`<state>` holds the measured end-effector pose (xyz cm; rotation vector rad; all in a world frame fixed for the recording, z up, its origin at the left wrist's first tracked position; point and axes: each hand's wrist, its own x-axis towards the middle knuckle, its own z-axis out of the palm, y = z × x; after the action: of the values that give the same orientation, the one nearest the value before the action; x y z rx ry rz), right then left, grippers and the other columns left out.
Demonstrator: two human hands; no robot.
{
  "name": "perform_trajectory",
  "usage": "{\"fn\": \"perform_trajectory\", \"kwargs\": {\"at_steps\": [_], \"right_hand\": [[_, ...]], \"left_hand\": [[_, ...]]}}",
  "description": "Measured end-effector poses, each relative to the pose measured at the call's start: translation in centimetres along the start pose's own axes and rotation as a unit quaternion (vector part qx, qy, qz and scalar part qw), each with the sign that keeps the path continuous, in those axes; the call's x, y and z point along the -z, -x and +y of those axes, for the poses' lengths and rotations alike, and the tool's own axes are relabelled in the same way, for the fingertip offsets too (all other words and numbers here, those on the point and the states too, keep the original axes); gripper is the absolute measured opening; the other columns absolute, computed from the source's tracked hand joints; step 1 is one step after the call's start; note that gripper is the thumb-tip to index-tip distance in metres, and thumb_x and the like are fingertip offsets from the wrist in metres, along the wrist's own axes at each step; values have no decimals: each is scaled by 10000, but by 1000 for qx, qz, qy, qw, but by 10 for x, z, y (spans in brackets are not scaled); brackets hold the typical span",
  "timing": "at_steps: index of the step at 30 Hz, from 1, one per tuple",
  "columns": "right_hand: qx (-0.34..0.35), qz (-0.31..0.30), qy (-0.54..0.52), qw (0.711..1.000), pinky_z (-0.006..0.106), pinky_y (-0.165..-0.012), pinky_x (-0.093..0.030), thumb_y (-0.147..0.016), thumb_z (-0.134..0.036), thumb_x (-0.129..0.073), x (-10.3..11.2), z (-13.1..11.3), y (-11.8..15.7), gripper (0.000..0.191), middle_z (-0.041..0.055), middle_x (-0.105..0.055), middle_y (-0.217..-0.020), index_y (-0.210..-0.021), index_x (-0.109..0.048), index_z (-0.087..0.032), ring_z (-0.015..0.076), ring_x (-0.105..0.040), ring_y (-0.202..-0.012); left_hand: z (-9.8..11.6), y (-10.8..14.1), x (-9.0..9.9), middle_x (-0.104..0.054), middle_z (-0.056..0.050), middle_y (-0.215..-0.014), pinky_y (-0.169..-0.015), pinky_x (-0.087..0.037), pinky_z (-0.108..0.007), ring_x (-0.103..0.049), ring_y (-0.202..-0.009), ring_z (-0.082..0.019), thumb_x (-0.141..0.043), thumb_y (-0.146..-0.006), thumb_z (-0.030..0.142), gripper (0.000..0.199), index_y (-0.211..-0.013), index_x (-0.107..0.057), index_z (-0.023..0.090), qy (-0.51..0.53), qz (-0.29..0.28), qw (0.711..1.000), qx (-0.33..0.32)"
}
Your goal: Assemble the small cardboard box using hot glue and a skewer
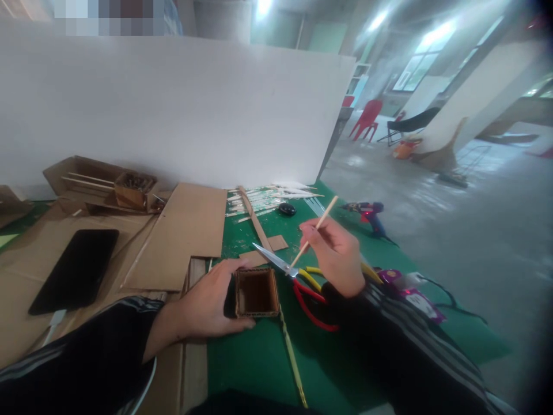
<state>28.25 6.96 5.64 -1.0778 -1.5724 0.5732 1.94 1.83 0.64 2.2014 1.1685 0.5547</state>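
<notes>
My left hand [211, 302] grips a small open cardboard box [257, 293] that rests on the green mat [259, 357]. My right hand [337, 253] pinches a thin wooden stick [317, 227], which slants up to the right. The stick's lower tip comes down near the box's far right corner. Red and yellow-handled scissors [298, 279] lie on the mat just under my right hand, blades pointing left toward the box.
Flat cardboard sheets [181, 236] and a black phone [75, 271] lie at left. A cardboard tray [129, 190] with small parts sits behind. Several white sticks [272, 196], a glue gun [369, 213], a long stick [291, 357] and a white partition [173, 109] surround the mat.
</notes>
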Motion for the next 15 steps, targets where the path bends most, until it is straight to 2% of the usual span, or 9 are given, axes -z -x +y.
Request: {"fn": "perform_trajectory", "kwargs": {"at_steps": [3, 4, 6, 8, 9, 13, 15], "right_hand": [[-2, -2, 26, 1000, 227, -537, -502, -924, -373, -620, 0, 5, -1, 206, -24, -607, -635, -855, -641, -180, 120, -592, -546], [-2, -7, 31, 1000, 227, -534, -497, -927, -379, -614, 0, 7, -1, 212, -24, -605, -639, -858, -640, -181, 121, -590, -547], [2, -20, 37, 999, 229, -532, -491, -934, -393, -602, 1, 10, 1, 224, -22, -601, -646, -873, -640, -181, 124, -592, -553], [7, -28, 36, 999, 235, -538, -491, -940, -404, -589, 2, 10, 3, 236, -19, -602, -656, -889, -641, -180, 129, -598, -560], [8, -30, 33, 999, 237, -538, -491, -943, -408, -583, 3, 10, 3, 241, -18, -602, -659, -892, -640, -180, 130, -597, -559], [3, -34, 19, 999, 238, -539, -486, -947, -417, -570, 9, 5, 3, 252, -18, -600, -663, -880, -628, -181, 125, -586, -545], [-1, -45, 25, 999, 239, -554, -481, -953, -419, -562, 13, 3, 2, 256, -18, -597, -665, -881, -626, -182, 127, -587, -562]], "left_hand": [[1, 0, 3, -416, -165, -1494, -1128, -393, -522, -445, -1360, -366, -794, -725, 522, 953, -1472, -282, 226, 52, -30, 998, -10], [2, 0, 4, -432, -159, -1488, -1125, -400, -501, -456, -1356, -346, -747, -779, 510, 874, -1468, -295, 219, 72, -31, 997, -17], [5, -3, 5, -513, -133, -1428, -1101, -427, -455, -511, -1311, -294, -600, -911, 447, 593, -1413, -382, 218, 94, -13, 995, -8], [10, -9, 9, -616, -101, -1312, -1045, -469, -429, -588, -1210, -265, -525, -958, 408, 385, -1298, -493, 229, 69, 12, 997, 35], [14, -12, 12, -652, -86, -1259, -1008, -489, -421, -618, -1155, -261, -542, -947, 406, 361, -1265, -518, 236, 46, 16, 997, 56], [32, -30, 31, -718, -32, -1074, -807, -527, -354, -676, -933, -243, -582, -884, 387, 291, -1146, -589, 260, -63, -59, 992, 93], [42, -38, 39, -718, -23, -942, -662, -484, -309, -665, -803, -231, -560, -873, 336, 183, -1021, -620, 245, -125, -105, 983, 86]]}}
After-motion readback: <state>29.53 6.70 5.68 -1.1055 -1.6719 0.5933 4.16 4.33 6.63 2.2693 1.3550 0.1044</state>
